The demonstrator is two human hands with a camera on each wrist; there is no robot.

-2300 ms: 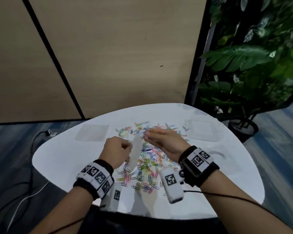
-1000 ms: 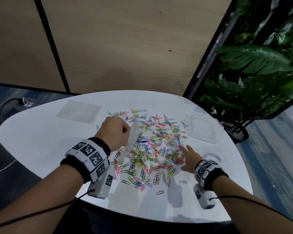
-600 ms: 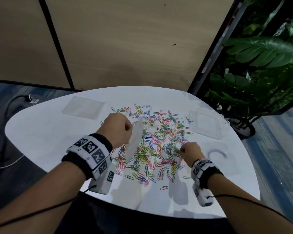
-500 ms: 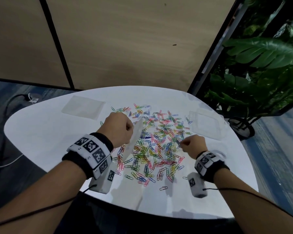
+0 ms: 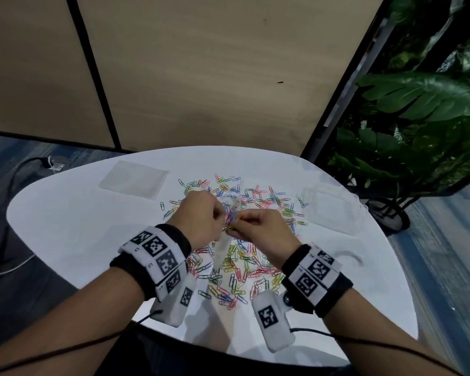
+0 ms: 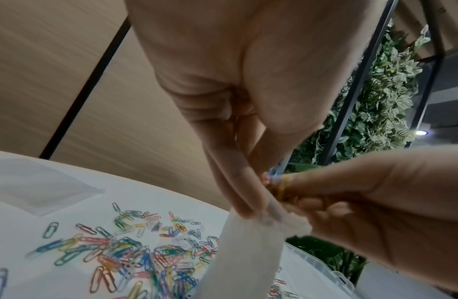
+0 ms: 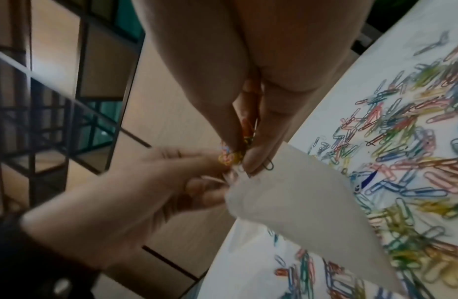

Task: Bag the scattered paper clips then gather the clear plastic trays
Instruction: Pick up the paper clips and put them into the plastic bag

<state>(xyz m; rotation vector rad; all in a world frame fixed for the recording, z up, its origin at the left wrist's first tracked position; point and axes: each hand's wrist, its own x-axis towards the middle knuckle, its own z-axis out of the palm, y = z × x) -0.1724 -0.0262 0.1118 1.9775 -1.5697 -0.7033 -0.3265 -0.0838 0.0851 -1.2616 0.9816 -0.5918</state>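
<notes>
Coloured paper clips [image 5: 242, 263] lie scattered over the middle of the white table [image 5: 65, 240]. My left hand [image 5: 219, 216] pinches the top edge of a small translucent white bag [image 6: 246, 252], which hangs down over the pile. My right hand [image 5: 238, 225] pinches a small bunch of paper clips [image 7: 246, 131] and holds them right at the bag's mouth [image 7: 235, 176], against the left fingers [image 6: 238, 194]. One clear plastic tray [image 5: 133, 179] lies flat at the far left of the table. Another clear tray [image 5: 333, 210] lies at the far right.
A potted plant [image 5: 418, 131] with big green leaves stands beyond the table's right edge. Behind the table is a wood-panelled wall [image 5: 201, 77]. Cables [image 5: 11, 185] trail on the floor to the left. The near table edge is close to my body.
My right hand closed on clips at the right of the pile, then lifted them leftward to the bag's mouth. The left hand kept holding the bag in about the same place.
</notes>
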